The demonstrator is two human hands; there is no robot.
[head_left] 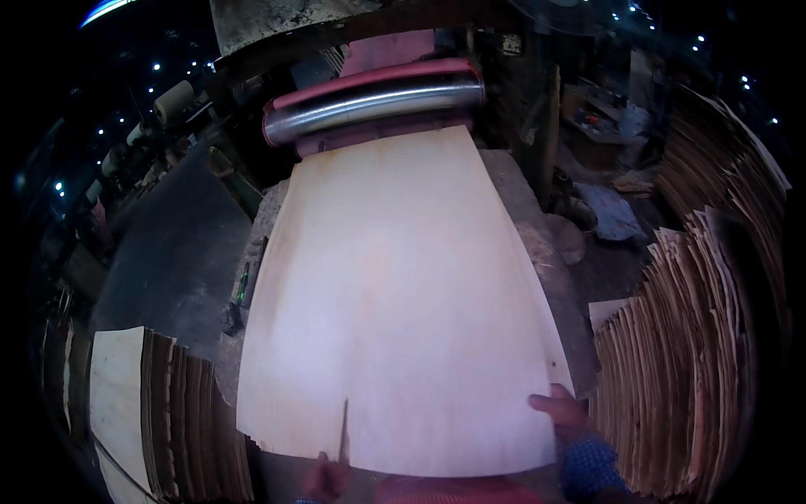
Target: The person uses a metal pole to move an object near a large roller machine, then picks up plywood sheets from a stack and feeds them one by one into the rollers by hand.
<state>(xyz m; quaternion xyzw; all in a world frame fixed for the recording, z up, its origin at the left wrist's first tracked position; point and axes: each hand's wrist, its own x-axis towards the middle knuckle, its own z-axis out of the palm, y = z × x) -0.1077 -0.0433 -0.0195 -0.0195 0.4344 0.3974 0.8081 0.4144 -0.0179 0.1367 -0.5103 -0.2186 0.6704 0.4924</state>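
Pale roll (pixel 174 102), distant lights (pixel 700 39), bluish sack (pixel 611 212)

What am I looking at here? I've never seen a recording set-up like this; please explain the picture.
There is no robot: a person works with two bare hands. The single picture comes from the left of two wide fisheye cameras worn on the head, looking down, so straight edges bend.

A large pale sheet lies on a worktop, its far edge near a shiny roller. The right hand holds its near right corner, thumb on top. The left hand is at the near edge, beside a narrow dark slit; its grip is unclear. Stacked sheets stand on the left and right.
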